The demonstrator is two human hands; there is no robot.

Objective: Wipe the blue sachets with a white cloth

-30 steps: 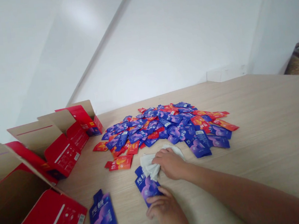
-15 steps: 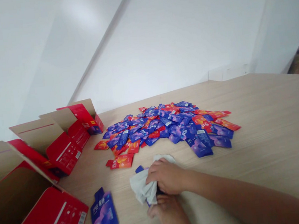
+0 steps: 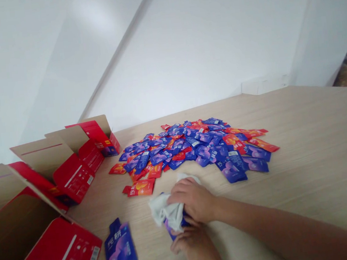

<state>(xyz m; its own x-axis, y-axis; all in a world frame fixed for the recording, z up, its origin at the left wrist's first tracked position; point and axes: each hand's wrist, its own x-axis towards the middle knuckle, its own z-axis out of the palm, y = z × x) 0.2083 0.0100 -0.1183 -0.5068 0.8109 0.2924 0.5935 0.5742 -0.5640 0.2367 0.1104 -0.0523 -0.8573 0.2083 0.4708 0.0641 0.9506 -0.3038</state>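
My right hand [image 3: 195, 199] is closed on a crumpled white cloth [image 3: 166, 210] and presses it over a purple pouch [image 3: 170, 229]. Most of that pouch is hidden beneath the cloth and fingers. Gripping the pouch's near end is my left hand [image 3: 194, 243], just below the right one. To the left, another purple pouch [image 3: 121, 253] with white lettering lies flat on the table by itself. An orange-red pouch [image 3: 142, 187] rests beyond the cloth, at the near edge of the heap.
A wide heap of purple and orange-red pouches [image 3: 178, 146] covers the middle of the wooden table [image 3: 303, 144]. Several open red cardboard boxes [image 3: 62, 255] line the left side. Behind the table rises a white wall [image 3: 198, 48], with a white socket strip [image 3: 265, 84] at its foot.
My right hand and the cloth have shifted slightly away from me over the pouch, baring more of its near part. My left hand stays almost in place.
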